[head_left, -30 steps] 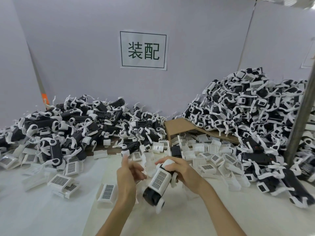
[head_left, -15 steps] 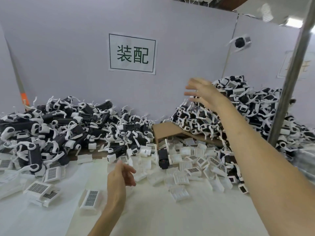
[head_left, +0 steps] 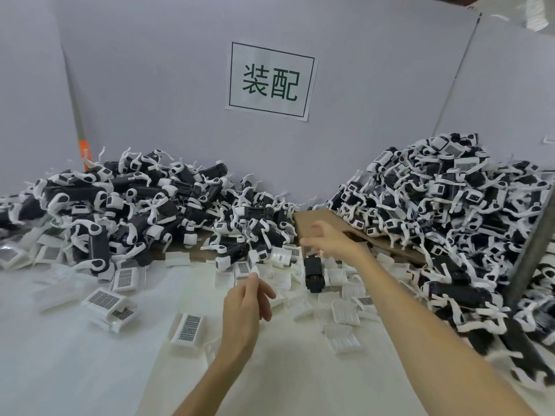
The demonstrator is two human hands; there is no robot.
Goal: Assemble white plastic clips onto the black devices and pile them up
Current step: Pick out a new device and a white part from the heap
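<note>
Matt black plastic device, milky white plastic clips (ribbed inside), rough brown cardboard, smooth paper sign

Paper sign, two green characters in a thin frame, stuck flat on the back wall, a plain pale grey-lilac panel. Left of the sign: slanted seam strip with an orange tape patch low on it, then the left panel, same colour. Right of the sign: another seam, then the right panel, slightly lighter, with a small paper slip at the frame edge. Above-right of the sign: lamp, blurred. Below the sign: bench, white cover, and a brown cardboard sheet near the wall foot. Far below-right of the sign: grey metal pole, leaning in view.
</note>
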